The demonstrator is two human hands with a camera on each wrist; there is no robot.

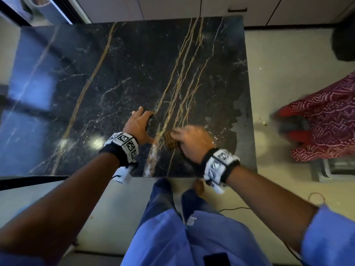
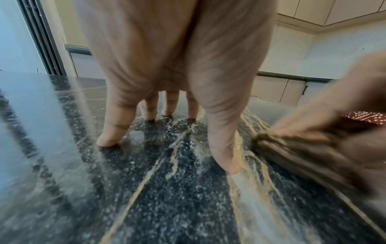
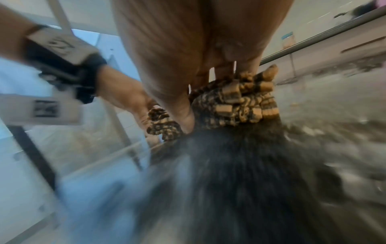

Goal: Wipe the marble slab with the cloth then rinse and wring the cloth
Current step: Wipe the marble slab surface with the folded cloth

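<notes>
- Cloth (image 1: 171, 140): bunched, brown-patterned, lower centre of head view, on the slab (image 1: 119, 77) near its front edge.
- Right hand (image 1: 192, 144): fingers curled over the cloth, pressing it down. The wad is small, so I judge it could slip out mid-stroke.
- Left hand (image 1: 139, 124): spread, fingertips (image 2: 106, 140) braced on bare stone just left of the cloth. The cloth could collide with them.
- Wet sheen right of the cloth: water may run off the edge onto the floor (image 1: 278, 104).
</notes>
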